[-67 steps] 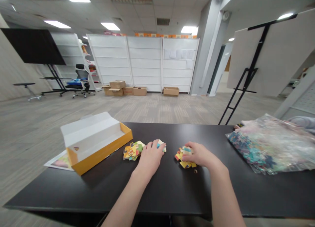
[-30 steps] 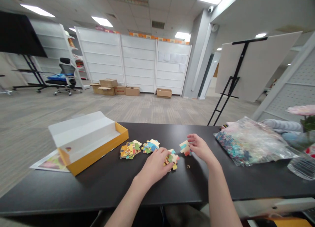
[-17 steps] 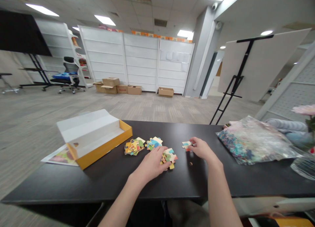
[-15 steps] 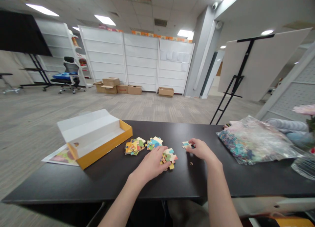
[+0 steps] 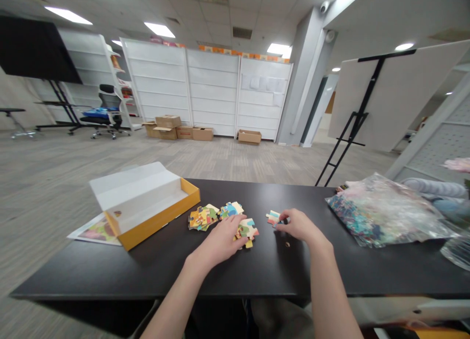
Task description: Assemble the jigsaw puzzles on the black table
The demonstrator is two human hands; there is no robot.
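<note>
Puzzle pieces lie in heaps on a black table: a yellow and green heap, a blue and cream heap to its right, and a nearer heap. My left hand rests over the left side of the nearer heap, its fingers curved around those pieces. To the right, my right hand pinches a small puzzle piece, mostly hidden by the fingertips, beside a cream and blue piece on the table. A tiny brown bit lies just below my right hand.
An open yellow box with a white inside stands at the left, over a printed sheet. A clear plastic bag of colourful pieces lies at the right, near rolled wrap and pink flowers.
My left hand and the nearer heap have shifted slightly left. Beside my right hand, more of a cream and blue piece now shows. The whole view has moved a little.
</note>
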